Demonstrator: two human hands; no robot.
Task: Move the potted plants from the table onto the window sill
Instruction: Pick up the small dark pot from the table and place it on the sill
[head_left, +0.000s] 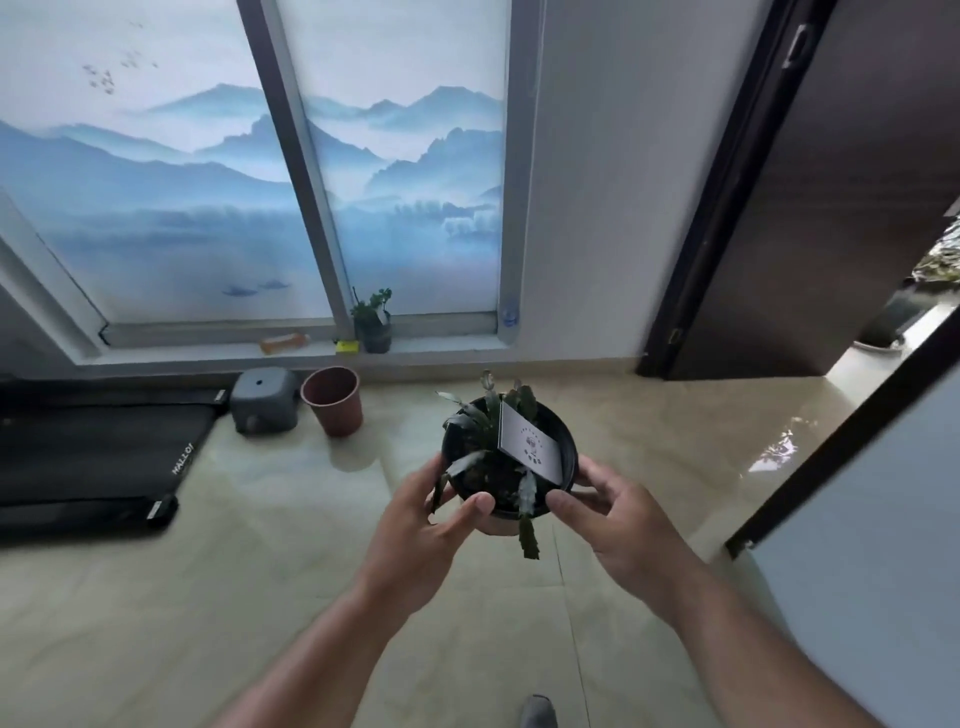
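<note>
Head view. Item: one black potted plant (506, 457) bearing a white tag, carried over the floor, well short of the window sill (441, 349). Left hand (423, 525) and right hand (621, 519) each curl round the pot's rim and sides. Progress: one small potted plant (373, 325) stands on the sill already; the carried one is mid-transfer; the table is out of sight, so the remainder is unknown. Count: two planted pots, one empty terracotta pot (333, 400) on the floor, two hands.
</note>
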